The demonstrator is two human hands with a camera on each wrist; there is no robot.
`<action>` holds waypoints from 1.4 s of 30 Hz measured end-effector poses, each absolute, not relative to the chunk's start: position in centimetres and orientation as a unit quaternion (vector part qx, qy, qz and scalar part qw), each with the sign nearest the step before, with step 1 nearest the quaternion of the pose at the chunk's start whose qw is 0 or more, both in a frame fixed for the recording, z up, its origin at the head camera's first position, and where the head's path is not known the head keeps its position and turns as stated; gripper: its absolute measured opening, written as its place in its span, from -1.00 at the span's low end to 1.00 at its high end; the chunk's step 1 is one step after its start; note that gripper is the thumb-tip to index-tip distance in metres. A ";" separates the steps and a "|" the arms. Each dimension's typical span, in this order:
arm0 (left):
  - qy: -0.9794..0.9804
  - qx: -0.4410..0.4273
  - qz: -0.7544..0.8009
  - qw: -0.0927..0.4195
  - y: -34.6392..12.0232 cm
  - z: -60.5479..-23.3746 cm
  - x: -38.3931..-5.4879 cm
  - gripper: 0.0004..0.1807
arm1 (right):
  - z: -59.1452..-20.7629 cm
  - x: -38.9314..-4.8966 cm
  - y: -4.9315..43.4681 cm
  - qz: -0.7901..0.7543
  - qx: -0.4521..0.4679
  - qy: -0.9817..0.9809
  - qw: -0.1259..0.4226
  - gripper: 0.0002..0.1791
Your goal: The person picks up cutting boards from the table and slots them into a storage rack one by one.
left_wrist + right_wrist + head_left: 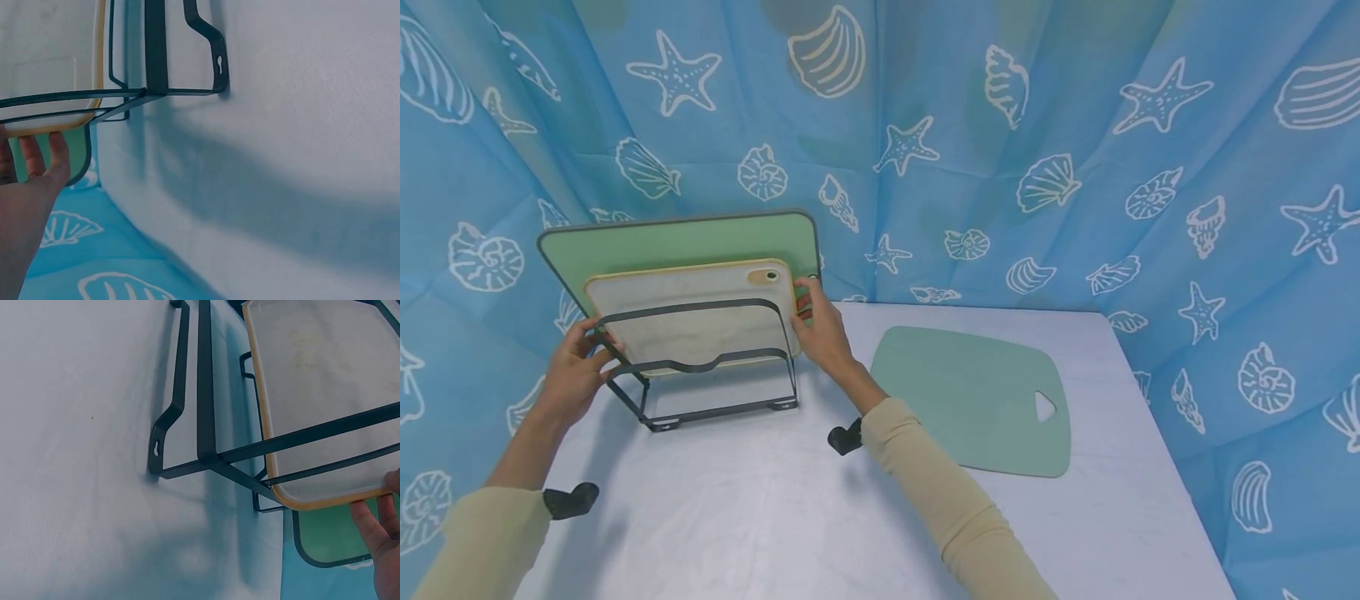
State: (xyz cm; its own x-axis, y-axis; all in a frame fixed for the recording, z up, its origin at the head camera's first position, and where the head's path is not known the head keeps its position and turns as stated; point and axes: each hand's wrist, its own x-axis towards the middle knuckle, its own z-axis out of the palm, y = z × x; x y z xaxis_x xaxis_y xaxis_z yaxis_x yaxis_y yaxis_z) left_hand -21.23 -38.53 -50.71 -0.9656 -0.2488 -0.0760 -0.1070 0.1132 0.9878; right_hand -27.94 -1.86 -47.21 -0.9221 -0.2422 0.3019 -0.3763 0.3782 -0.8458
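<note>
A white cutting board (692, 308) with a yellow rim stands tilted in a black metal rack (715, 412). My left hand (568, 375) holds its left edge, close to the rack's side. On the opposite edge, my right hand (825, 329) grips the same board. The left wrist view has the left hand (31, 194) with its fingertips at the yellow rim. Fingers of the right hand (384, 537) reach behind the rim in the right wrist view. Behind the white board leans a larger green cutting board (685, 242) with a dark border.
A pale green cutting board (973, 400) with a triangular handle hole lies flat on the white table (737, 517), right of the rack. A blue curtain (925, 208) with shell and starfish prints hangs behind and along both sides.
</note>
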 end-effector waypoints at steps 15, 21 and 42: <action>-0.735 0.122 -0.664 0.065 -35.6 -48.0 -19.5 -0.48 | -47.1 -27.8 -1.6 0.523 0.192 -0.828 0.063 -0.40; -0.716 0.113 -0.686 0.065 -37.6 -50.3 -20.4 -0.41 | -47.8 -27.3 -1.3 0.534 0.188 -0.823 0.051 -0.37; -0.635 0.068 -0.758 0.135 -36.1 -43.3 -15.4 -0.58 | -49.6 -24.7 5.5 0.556 0.112 -0.823 0.004 -0.65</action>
